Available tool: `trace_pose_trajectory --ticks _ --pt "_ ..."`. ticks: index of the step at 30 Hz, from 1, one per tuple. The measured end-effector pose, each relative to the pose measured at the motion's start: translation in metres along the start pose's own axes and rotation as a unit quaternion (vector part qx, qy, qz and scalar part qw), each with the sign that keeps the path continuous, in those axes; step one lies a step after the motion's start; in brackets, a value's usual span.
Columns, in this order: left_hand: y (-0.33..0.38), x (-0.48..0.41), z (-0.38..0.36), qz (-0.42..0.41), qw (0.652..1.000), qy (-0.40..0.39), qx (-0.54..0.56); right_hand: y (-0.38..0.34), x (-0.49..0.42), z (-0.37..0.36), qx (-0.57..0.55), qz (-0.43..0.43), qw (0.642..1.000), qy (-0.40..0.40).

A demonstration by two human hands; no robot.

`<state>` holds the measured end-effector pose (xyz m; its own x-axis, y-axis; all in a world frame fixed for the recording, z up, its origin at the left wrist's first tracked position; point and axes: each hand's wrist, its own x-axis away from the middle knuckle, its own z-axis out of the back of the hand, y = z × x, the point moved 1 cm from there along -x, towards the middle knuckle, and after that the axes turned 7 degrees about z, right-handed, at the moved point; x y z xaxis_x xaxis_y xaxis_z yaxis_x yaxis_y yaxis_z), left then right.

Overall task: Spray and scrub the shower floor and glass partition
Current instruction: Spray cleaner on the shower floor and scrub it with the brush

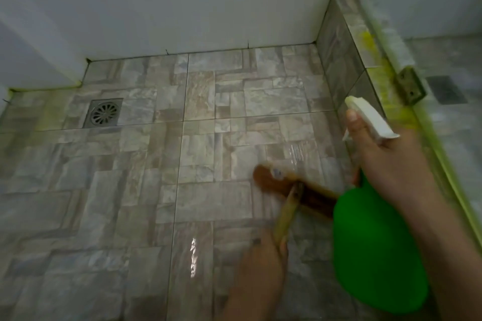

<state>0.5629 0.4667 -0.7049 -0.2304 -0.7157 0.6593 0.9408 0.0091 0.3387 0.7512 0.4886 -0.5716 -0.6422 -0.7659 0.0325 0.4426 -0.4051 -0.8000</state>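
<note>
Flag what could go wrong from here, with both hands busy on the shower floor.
1. The shower floor shines wet near the brush. A slip looks possible, and with the left hand gripping the brush handle and the right hand holding the spray bottle, neither is free to catch it.
2. The spray bottle hangs close over the brush's right end, so a scrub stroke could knock it.

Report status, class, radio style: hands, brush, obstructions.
Left hand grips brush on floor. Right hand holds spray bottle. Brush path open; drain far left.
</note>
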Motion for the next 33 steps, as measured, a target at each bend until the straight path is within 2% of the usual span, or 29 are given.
trace_pose_trajectory --ticks 3,7,10,14,18,22,25,29,31,33 --pt "0.052 -0.084 0.044 -0.056 0.994 0.041 0.088 -0.003 0.003 0.005 -0.006 0.036 0.999 0.018" --pt "0.106 -0.150 0.086 -0.052 0.990 0.077 0.111 -0.003 0.008 0.007 0.013 0.050 0.999 0.016" --pt "0.071 -0.107 0.055 -0.040 0.989 0.050 0.132 -0.003 0.006 0.005 0.026 0.047 0.998 0.015" --pt "0.012 -0.013 0.007 -0.039 0.997 0.014 0.060 0.010 0.002 -0.005 0.034 0.016 0.999 0.011" --pt "0.055 -0.072 0.034 -0.075 0.995 0.043 0.056 0.016 0.002 -0.009 0.020 0.018 0.999 0.033" --pt "0.118 -0.131 0.069 -0.066 0.992 0.049 0.096 0.018 0.005 -0.008 0.028 0.022 0.999 0.034" --pt "0.094 -0.108 0.047 -0.072 0.991 0.035 0.108 0.019 0.006 -0.009 0.064 0.029 0.997 0.031" --pt "0.019 -0.019 -0.004 -0.058 0.997 0.024 0.034 0.022 0.009 -0.011 0.093 0.028 0.995 0.031" --pt "0.013 -0.006 -0.008 -0.069 0.997 0.030 0.008 0.023 0.011 -0.010 0.096 0.027 0.994 0.035" --pt "0.032 -0.033 0.002 -0.095 0.994 0.055 0.001 0.023 0.010 -0.009 0.085 0.031 0.995 0.038"
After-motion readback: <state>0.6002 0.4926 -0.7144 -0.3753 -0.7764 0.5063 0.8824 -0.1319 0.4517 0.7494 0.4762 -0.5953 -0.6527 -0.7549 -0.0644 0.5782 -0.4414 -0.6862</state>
